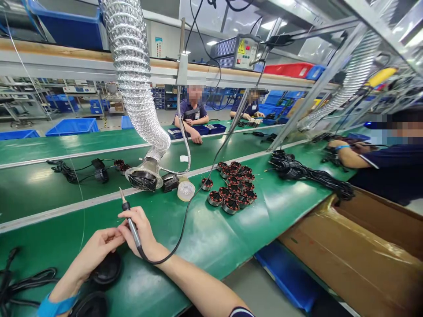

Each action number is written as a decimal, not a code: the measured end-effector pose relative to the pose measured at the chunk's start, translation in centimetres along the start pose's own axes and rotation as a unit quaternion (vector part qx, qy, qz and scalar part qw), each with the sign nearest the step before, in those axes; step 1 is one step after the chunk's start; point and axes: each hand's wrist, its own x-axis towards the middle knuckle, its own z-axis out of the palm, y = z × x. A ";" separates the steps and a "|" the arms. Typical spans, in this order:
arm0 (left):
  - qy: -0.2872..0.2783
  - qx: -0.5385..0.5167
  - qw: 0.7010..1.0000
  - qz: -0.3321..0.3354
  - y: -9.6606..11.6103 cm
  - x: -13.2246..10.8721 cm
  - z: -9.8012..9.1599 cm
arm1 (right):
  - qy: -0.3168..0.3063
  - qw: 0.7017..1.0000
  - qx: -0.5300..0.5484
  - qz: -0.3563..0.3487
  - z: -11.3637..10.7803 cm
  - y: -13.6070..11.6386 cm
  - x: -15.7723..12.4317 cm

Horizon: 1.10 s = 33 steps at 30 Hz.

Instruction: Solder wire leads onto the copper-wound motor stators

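My right hand [140,231] is closed around a soldering iron [132,226], its metal tip pointing up and away, its black cable looping over my forearm. My left hand [99,248] has its fingers pinched together, touching the fingertips of my right hand; anything between them is too small to make out. Below my left hand lies a round black part [107,269], with another round black part [90,304] nearer to me. Motor stators with copper-coloured windings [234,187] stand in a group on the green bench [211,235], one [206,184] slightly apart.
A silver duct [132,79] hangs down to a fan hood [143,178]. Beside it are a round translucent container [186,191] and a black block [170,182]. Black cables [307,174] lie at right, near a co-worker's arm [353,156]. A cardboard box [350,246] stands at lower right.
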 end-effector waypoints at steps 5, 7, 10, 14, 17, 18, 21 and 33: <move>0.019 0.027 0.999 -0.002 -1.2 0.1 -1.1 | 0.031 0.999 0.008 0.029 0.1 0.1 -0.1; 0.019 0.018 1.000 -0.005 -2.0 0.5 -1.3 | 0.043 0.998 -0.007 0.034 0.3 0.3 -0.1; 0.014 -0.015 1.000 -0.020 -3.3 1.1 -1.3 | 0.056 0.997 -0.045 0.025 0.8 0.9 -0.3; 0.045 -0.019 0.998 -0.048 -3.3 1.4 -0.9 | 0.052 0.993 -0.102 0.020 1.2 1.8 -0.5; 0.078 -0.009 0.996 -0.039 -1.9 1.0 -0.5 | 0.040 0.992 -0.114 0.022 1.1 2.0 -0.7; 0.090 -0.008 0.995 -0.032 -1.5 0.9 -0.4 | 0.036 0.993 -0.111 0.020 0.9 2.0 -0.7; 0.132 -0.011 0.991 -0.020 -0.8 1.2 -0.4 | 0.075 0.994 -0.080 0.021 0.0 1.9 -0.4; 0.160 -0.079 0.983 -0.042 -2.2 2.1 -1.6 | 0.087 0.990 -0.005 0.107 -2.3 1.7 0.1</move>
